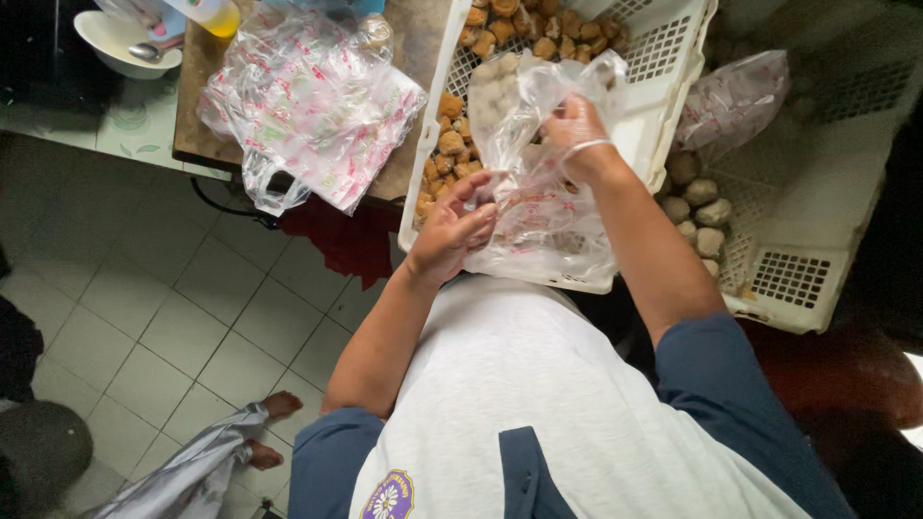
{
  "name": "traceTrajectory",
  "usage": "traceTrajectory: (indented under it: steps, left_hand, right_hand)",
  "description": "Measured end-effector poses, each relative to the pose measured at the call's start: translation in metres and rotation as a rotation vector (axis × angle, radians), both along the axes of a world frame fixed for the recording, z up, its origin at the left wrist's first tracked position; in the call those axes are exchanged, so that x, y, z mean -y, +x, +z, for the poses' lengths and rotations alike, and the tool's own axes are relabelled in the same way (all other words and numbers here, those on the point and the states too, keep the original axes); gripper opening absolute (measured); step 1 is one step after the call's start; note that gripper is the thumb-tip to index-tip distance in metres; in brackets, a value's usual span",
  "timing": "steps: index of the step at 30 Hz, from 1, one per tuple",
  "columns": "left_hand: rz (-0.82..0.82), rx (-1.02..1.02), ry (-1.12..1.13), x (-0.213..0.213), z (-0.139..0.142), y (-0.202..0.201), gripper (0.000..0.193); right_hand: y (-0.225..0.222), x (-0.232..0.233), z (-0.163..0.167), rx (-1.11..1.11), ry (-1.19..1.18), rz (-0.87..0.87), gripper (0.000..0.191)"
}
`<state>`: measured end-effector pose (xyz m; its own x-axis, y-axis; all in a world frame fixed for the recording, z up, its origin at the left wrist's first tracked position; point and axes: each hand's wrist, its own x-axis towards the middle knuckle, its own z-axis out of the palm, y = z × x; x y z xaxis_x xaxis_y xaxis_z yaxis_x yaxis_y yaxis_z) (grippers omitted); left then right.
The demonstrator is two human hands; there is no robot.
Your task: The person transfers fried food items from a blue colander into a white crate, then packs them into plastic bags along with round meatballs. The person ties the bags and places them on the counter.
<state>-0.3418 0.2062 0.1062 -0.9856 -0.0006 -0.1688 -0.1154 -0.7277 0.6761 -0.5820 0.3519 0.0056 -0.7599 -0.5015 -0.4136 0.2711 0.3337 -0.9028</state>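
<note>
left hand (454, 229) is closing on the clear bag's (538, 144) lower edge | right hand (575, 130) is gripping its mouth over the white crate (663, 86) | bag is holding a few pale balls, fried pieces (450, 144) are still lying in crate

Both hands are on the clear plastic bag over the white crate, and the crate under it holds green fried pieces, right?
Not quite. In the head view, both hands, left and right, hold the clear plastic bag over the white crate, but the fried pieces are golden-brown, not green.
</note>
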Motion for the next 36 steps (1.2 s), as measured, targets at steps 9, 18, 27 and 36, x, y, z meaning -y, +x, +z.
traceTrajectory:
  steps: [9,18,27,36]
  left_hand:
    - [0.018,0.078,0.024,0.002,0.011,-0.006,0.053]
    - [0.052,-0.003,0.112,0.003,0.016,-0.003,0.066]
    - [0.038,0.078,0.045,0.005,0.005,-0.005,0.048]
    - [0.063,0.147,-0.01,0.025,0.002,-0.013,0.011]
  right_hand:
    - [-0.021,-0.03,0.021,-0.763,0.507,0.408,0.075]
    - [0.008,0.041,0.038,-0.675,0.725,0.492,0.065]
    - [-0.007,0.035,0.02,-0.608,0.651,0.511,0.061]
    - [-0.018,-0.015,0.012,-0.347,0.218,0.356,0.049]
